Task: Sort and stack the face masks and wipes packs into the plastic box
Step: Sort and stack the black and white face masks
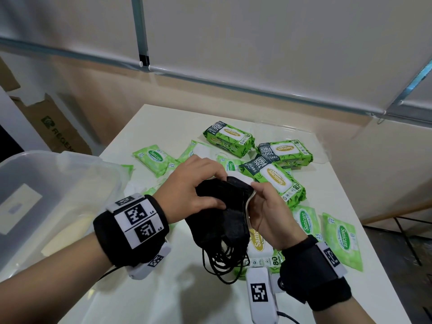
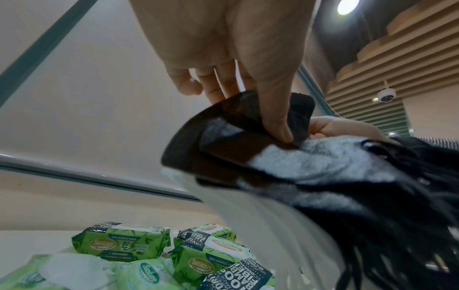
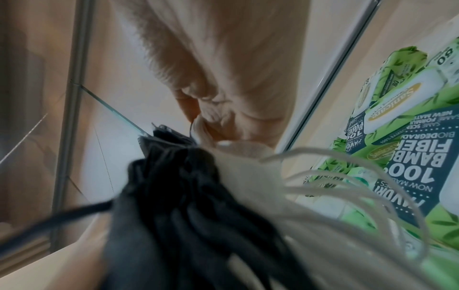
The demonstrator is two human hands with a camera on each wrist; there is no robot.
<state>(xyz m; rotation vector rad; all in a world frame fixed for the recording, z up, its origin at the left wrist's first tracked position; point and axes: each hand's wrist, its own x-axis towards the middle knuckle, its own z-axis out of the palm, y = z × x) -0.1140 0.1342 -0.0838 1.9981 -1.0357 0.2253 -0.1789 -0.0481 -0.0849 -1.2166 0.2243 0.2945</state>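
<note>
Hands at centre of the head view, raised above the white counter (image 1: 149, 298). Left hand (image 1: 191, 190), entering from 8 o'clock, has its grip closed on a bundle of black face masks (image 1: 224, 220): the thumb (image 2: 275, 109) presses the near face of the bundle while the other fingers curl over its far edge. Right hand (image 1: 271, 213), entering from 5 o'clock, has its grip pinched on the same bundle at its 3 o'clock edge, where a white mask (image 1: 247, 202) lies against the black ones; the right wrist view shows pale ear loops (image 3: 347, 188) spilling beside the dark fabric, the fingertips there blurred. Black ear loops (image 1: 222, 265) hang from the bundle toward 6 o'clock, above the counter. Plastic box (image 1: 58, 183), clear and open-topped, stands at 9 o'clock of the hands, on the counter's left edge. Large green wipes packs (image 1: 275, 181) lie at 12 to 2 o'clock of the hands, one resting partly on another; a further large pack (image 1: 261, 244) lies directly under the bundle. Small light-green wipes packs (image 1: 154, 157) are scattered at 11 o'clock, and others (image 1: 341, 239) at 4 o'clock. Cardboard carton (image 1: 58, 127) leans at 10 o'clock, off the counter.
</note>
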